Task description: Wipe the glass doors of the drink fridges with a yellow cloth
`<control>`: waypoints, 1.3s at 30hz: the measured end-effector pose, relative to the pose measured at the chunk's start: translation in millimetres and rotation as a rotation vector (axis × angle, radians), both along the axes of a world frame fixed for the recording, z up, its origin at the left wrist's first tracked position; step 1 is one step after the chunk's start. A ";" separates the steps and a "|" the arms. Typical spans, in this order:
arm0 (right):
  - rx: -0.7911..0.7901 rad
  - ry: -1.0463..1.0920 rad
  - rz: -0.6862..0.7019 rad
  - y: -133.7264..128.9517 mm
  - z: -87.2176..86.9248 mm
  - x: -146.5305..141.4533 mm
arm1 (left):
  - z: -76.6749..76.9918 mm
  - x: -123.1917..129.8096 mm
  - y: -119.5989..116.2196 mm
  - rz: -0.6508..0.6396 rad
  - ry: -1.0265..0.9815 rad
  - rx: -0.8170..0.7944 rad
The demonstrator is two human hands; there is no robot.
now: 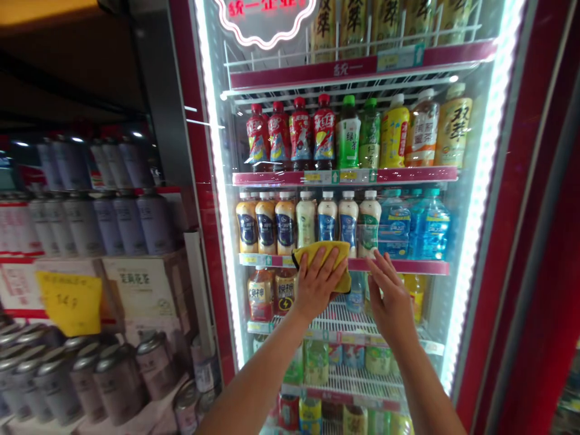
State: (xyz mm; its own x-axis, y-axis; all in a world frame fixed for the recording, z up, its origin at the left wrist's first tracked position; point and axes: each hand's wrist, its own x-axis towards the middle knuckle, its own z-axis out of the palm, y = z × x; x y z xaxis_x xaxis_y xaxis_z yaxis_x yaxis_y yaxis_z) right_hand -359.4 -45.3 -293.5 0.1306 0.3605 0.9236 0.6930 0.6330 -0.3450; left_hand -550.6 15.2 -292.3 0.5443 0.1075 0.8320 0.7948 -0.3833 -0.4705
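Observation:
My left hand point(317, 283) lies over a folded yellow cloth point(345, 284) with a dark edge, its fingers spread along it. The cloth appears pressed to the glass front of a lit drinks fridge point(344, 176), level with the middle shelf. To its right, my right hand point(390, 296) is raised with fingers apart and nothing in it, close to the glass; whether it touches cannot be told. Behind the hands stand white-capped bottles point(327, 216) and blue bottles point(435, 220). My hands and the cloth hide part of the shelf edge and the bottles below.
Red-capped bottles point(299, 134) and green-capped bottles point(348, 133) fill the shelf above. A red frame point(193, 157) borders the fridge. At left, stacked cans point(120, 380), cartons point(140, 287) and a yellow price sign point(70, 302) stand close beside it.

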 end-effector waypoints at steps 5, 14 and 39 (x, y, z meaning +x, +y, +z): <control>-0.031 -0.153 -0.003 -1.6 -3.7 -18.9 | 44.0 -32.2 3.2 0.138 -0.170 -0.060; -0.010 -0.377 -0.038 6.8 -30.9 -58.2 | -14.7 -70.2 -6.6 0.139 -0.052 -0.040; -0.006 -0.342 0.034 14.4 -25.7 -94.3 | 14.6 -123.9 -6.6 0.301 -0.353 -0.115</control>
State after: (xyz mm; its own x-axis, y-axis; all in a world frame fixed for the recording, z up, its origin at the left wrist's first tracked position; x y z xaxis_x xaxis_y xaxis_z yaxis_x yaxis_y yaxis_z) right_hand -453.7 -30.8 -319.2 -0.1987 0.3648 0.9096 0.7475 0.6566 -0.1000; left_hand -674.5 8.6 -277.7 0.1611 0.3192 0.9339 0.9822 -0.1449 -0.1199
